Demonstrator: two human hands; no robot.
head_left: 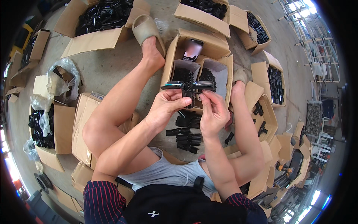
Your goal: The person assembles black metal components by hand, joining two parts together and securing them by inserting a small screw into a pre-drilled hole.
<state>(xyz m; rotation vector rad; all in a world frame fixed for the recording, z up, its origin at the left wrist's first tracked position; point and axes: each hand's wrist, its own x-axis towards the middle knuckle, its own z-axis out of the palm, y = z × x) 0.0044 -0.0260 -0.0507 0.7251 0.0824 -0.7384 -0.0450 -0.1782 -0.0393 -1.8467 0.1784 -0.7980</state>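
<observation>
A black, cross-shaped plastic part [189,88] with shiny arms stretches sideways between my hands. My left hand [166,106] grips its lower stem between thumb and fingers. With thumb and fingertips, my right hand [215,114] pinches the part near its right arm; whether a smaller piece sits in that pinch is too small to tell. Just beyond is a cardboard box [169,56] with two grey-lined compartments [220,78] of small black pieces. A phone [192,49] with a lit screen leans inside its far end. Several black parts [187,140] lie in rows on the floor below my hands.
Open cartons of black parts stand around me: far left [102,46], far middle [201,16], right [276,84] and left [63,128]. An open carton [266,121] by my right leg holds a few cross-shaped parts. Metal racks [305,37] line the right side.
</observation>
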